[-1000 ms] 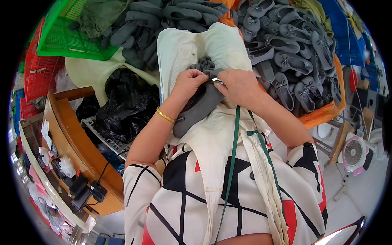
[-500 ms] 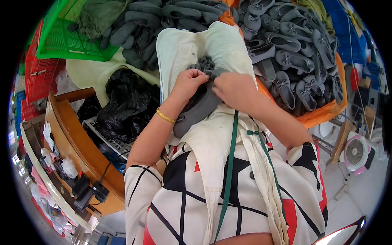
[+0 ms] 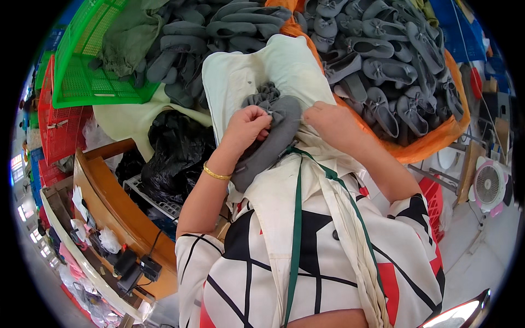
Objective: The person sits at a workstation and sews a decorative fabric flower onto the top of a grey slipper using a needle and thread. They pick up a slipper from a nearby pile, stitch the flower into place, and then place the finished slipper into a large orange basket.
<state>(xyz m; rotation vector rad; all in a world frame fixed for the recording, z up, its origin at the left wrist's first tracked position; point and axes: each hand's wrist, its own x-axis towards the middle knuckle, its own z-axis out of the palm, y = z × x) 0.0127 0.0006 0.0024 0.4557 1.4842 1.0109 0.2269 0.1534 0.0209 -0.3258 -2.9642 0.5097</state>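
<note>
A grey fabric shoe (image 3: 284, 134) lies over my lap on the white apron cloth (image 3: 227, 74), its toe pointing away from me. Gathered grey fabric (image 3: 265, 97) shows by the toe, beside a bow. My left hand (image 3: 246, 127), with a gold bracelet at the wrist, pinches the shoe's upper near that bow; its curled fingers partly cover the opening. Just right of the shoe, my right hand (image 3: 328, 123) is closed in a pinch. A thin, light sliver that looks like a needle (image 3: 298, 119) sticks out from its fingertips toward the shoe.
Many grey shoes fill an orange-lined container (image 3: 456, 131) at the far right. More grey shoes (image 3: 229, 30) are heaped ahead, beside a green crate (image 3: 109, 90). At left stand a black plastic bag (image 3: 178, 142) and a wooden table (image 3: 120, 208). A fan (image 3: 488, 183) is at right.
My right hand has drawn away to the right from the shoe's toe, uncovering the bow and the shoe's side. My left hand keeps its pinch, slightly lower. The view has shifted a little.
</note>
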